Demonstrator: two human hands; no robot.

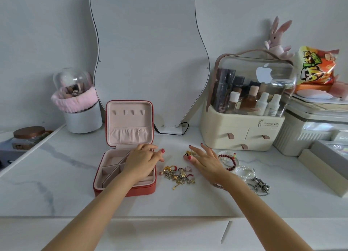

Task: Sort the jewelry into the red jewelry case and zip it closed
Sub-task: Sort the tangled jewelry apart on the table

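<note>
The red jewelry case (124, 189) sits open at centre-left of the frame on the white marble tabletop (56, 175), its lid standing upright and showing a pale pink lining with small hooks and a gathered pocket. The lower tray is split into compartments by pink dividers.

The left hand (143, 161) lies over the right side of the tray, fingers loosely extended past the case edge toward the middle of the frame; its grip holds nothing that I can see.

The right hand (204, 159) hovers just right of centre with fingers spread, its grip slack. The thumb tip is touching or just beside a small gold and black piece (189, 153); contact cannot be confirmed.

A heap of rings and gold charms (178, 175) lies on the tabletop between the two hands, just right of the case. Beaded bracelets (228, 161), a pearl strand (244, 172) and silver chain pieces (260, 185) lie further right, beside the right wrist.

At the back stand a wavy-edged mirror (150, 53), a cream cosmetics organizer (239, 134) with a clear cover at right, and a white brush holder (82, 118) at left.
</note>
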